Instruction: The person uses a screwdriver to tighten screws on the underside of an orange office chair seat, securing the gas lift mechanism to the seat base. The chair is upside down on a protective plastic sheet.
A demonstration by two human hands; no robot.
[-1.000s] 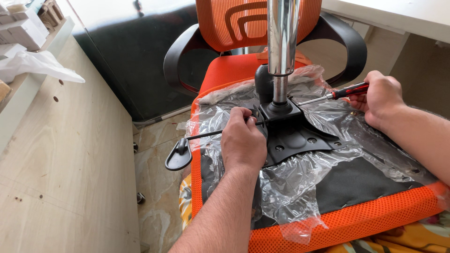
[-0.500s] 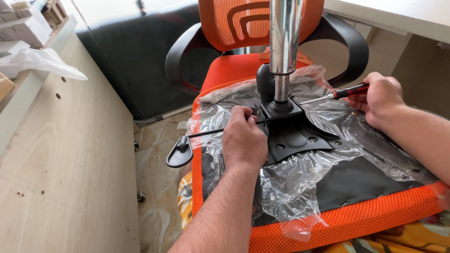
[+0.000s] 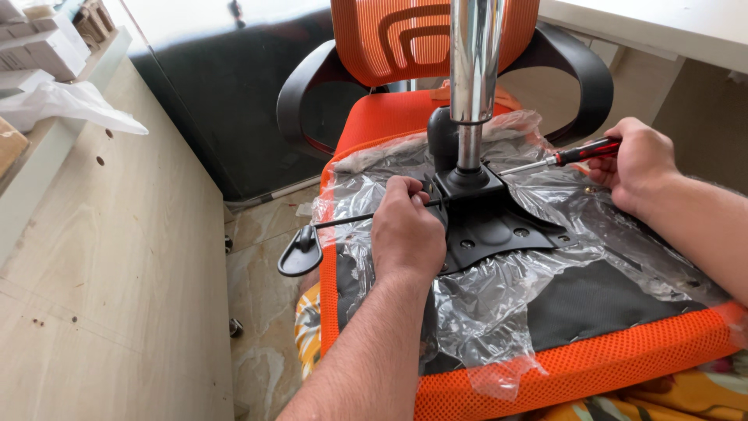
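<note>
Office chair (image 3: 499, 366), orange mesh, lies upturned with clear plastic wrap over the seat's underside. Its black mechanism plate (image 3: 499, 226) already sits on the seat with the chrome gas cylinder (image 3: 475, 62) standing in it. Left hand (image 3: 405, 234) is curled on the plate's edge by the lever rod (image 3: 343, 221). Right hand (image 3: 635, 164) grips a red-and-black screwdriver (image 3: 561, 158), tip at the plate. Several screw holes look unfilled, so fastening seems partway.

Both forearms bare, no sleeves, watch or rings; left hand (image 3: 405, 234), right hand (image 3: 635, 164).
</note>
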